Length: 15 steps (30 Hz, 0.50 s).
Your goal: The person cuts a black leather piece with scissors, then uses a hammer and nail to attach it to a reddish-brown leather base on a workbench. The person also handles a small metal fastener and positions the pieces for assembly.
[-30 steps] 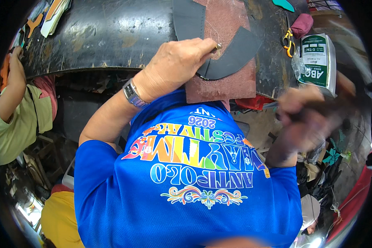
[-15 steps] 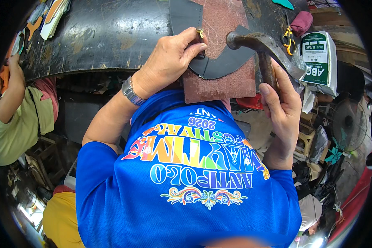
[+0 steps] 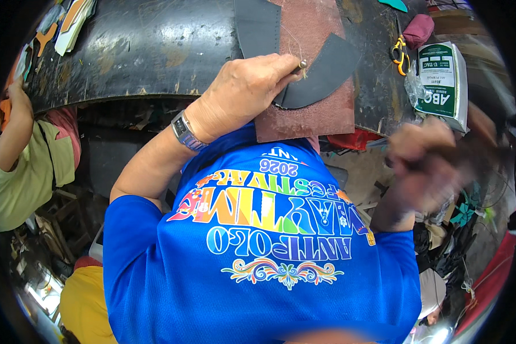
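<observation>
My left hand (image 3: 243,86) closes around a slim tool, likely a punch (image 3: 303,64), with a brass-coloured top; its lower end is hidden behind my fingers. Under that hand lies a curved black leather-like piece (image 3: 332,66) with a row of small holes along one edge. The piece rests on a reddish-brown board (image 3: 304,126), which juts over the table's front edge. Off to the right, my right hand (image 3: 421,143) is raised clear of the board, gripping a hammer (image 3: 470,152). Both are smeared by motion.
The dark, worn table (image 3: 155,51) curves across the top. Yellow-handled scissors (image 3: 400,56), a maroon pouch (image 3: 418,31) and a green-white package (image 3: 443,86) sit at its right. A fan stands beyond. At far left, another person's arm (image 3: 20,123) reaches toward the table.
My right hand has swung the hammer away from the board, out to the right. My left hand has shifted the punch slightly right and farther along the black piece.
</observation>
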{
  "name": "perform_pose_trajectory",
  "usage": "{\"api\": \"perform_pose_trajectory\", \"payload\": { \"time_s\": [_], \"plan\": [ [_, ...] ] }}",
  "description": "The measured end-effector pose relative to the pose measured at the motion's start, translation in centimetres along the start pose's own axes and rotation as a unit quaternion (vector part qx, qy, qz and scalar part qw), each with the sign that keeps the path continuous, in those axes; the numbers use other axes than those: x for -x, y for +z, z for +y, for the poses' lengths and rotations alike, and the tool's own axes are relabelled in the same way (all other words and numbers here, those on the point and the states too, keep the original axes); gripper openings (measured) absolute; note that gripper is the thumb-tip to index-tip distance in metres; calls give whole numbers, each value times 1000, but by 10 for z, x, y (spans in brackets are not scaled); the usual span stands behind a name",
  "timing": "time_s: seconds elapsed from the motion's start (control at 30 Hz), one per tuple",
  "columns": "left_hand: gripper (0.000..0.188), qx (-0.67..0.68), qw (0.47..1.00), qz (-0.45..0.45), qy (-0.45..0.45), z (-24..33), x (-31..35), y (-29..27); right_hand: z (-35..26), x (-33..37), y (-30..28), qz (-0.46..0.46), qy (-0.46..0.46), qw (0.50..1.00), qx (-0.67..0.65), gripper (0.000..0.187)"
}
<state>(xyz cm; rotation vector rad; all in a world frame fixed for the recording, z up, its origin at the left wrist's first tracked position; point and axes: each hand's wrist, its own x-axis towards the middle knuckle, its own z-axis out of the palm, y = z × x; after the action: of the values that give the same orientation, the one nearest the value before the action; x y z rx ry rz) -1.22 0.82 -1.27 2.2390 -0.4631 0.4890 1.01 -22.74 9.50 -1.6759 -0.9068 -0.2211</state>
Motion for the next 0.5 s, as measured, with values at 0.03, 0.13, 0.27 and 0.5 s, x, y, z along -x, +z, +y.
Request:
{"api": "perform_pose_trajectory", "payload": {
  "time_s": [0.03,0.13,0.27,0.5],
  "plan": [
    [21,-7,1000,5,5,0,0,1,1,1,0,-81,6,965,251,37],
    [17,-4,998,-19,-63,-7,0,-2,2,3,-7,-191,205,932,231,39],
    [16,249,947,17,-202,-20,-1,-5,31,11,-19,-85,228,953,180,42],
    [17,261,947,38,-183,-20,6,-4,110,34,-33,82,387,918,24,50]
  ]
}}
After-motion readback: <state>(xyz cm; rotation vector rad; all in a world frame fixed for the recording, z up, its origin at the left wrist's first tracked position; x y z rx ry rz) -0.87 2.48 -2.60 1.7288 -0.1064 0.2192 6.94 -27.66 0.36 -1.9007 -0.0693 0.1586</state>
